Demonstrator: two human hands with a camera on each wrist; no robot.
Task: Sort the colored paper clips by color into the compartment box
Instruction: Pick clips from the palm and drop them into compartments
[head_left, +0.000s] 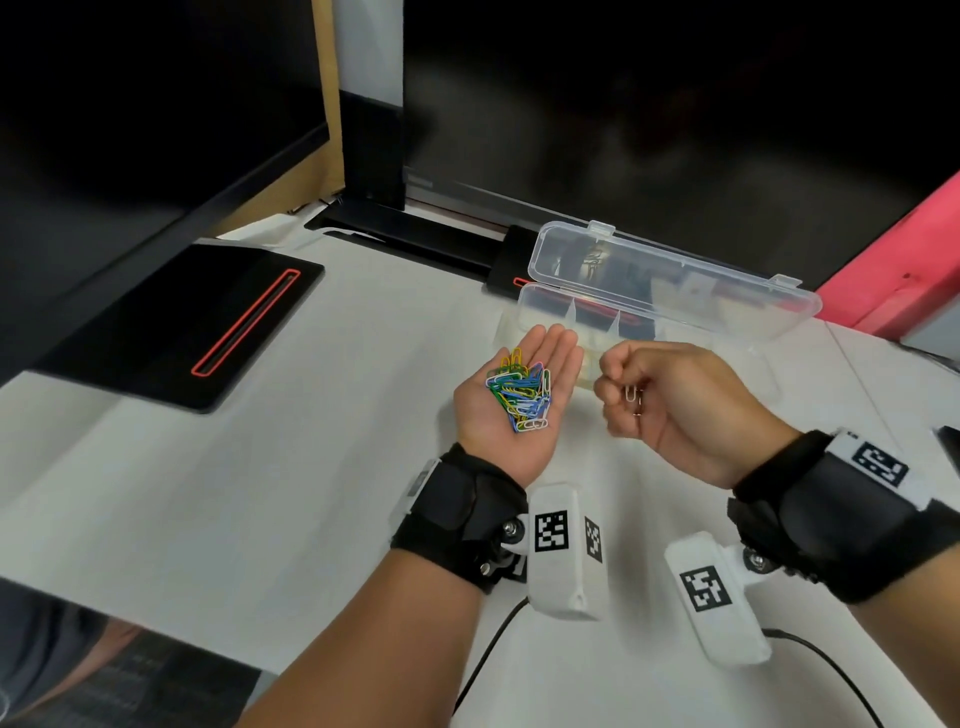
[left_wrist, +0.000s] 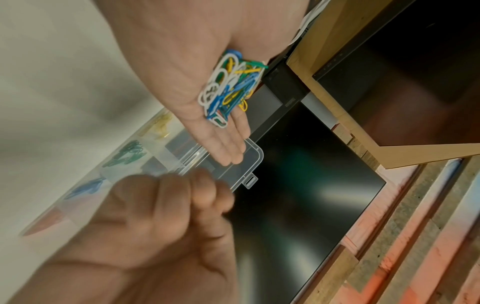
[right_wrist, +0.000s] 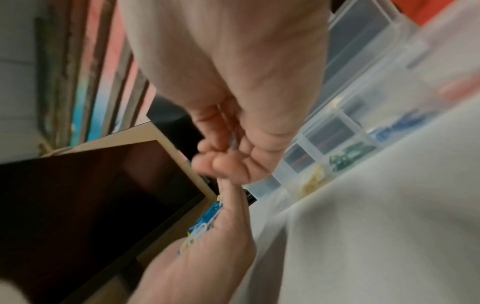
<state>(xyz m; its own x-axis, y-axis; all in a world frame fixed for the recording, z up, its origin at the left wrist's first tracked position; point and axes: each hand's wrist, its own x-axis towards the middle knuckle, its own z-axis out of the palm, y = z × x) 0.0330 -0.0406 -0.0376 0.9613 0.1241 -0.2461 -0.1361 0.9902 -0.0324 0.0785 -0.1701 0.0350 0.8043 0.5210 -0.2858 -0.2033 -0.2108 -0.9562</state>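
My left hand (head_left: 519, 384) lies palm up with straight fingers, carrying a heap of blue, green, yellow and white paper clips (head_left: 521, 395) (left_wrist: 228, 88). Just to its right my right hand (head_left: 644, 395) is curled into a fist and holds white paper clips (head_left: 632, 396) that stick out below the fingers. Behind both hands stands the clear compartment box (head_left: 691, 317) with its lid open. In the left wrist view its compartments hold yellow clips (left_wrist: 161, 125), green clips (left_wrist: 127, 154) and blue clips (left_wrist: 85, 188).
A black monitor base with a red line (head_left: 176, 327) lies at the left on the white table (head_left: 311, 493). A second black stand (head_left: 415, 234) runs behind the box. A red beam (head_left: 904, 270) rises at the right. Cables (head_left: 810, 660) trail near the front edge.
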